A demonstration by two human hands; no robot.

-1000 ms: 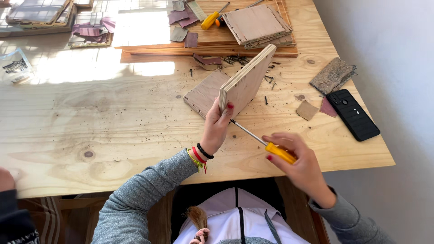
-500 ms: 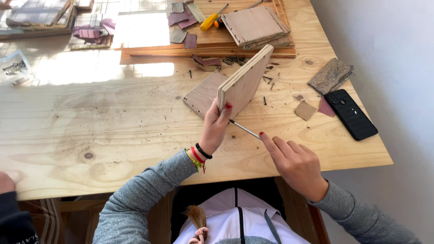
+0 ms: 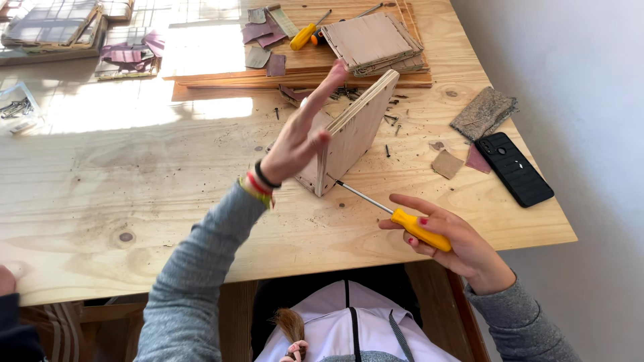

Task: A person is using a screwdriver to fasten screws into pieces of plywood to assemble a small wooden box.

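A plywood panel (image 3: 359, 127) stands on edge on the wooden table (image 3: 134, 174), joined to a flat panel beneath it. My left hand (image 3: 302, 134) is raised with its fingers stretched flat along the panel's left face, the thumb touching it. My right hand (image 3: 463, 251) grips a yellow-handled screwdriver (image 3: 419, 228). Its metal shaft points up and left, and the tip meets the panel's lower near corner.
Loose screws (image 3: 390, 122) lie behind the panel. A stack of plywood squares (image 3: 372, 41) and a second yellow screwdriver (image 3: 303, 37) are at the back. A black phone (image 3: 514, 167) and sandpaper scraps (image 3: 483, 112) lie right. Another person's hand (image 3: 7, 278) shows at lower left.
My left hand let go of the panel's near edge and rose flat against its side. My right hand closed around the screwdriver handle again, tip still at the panel.
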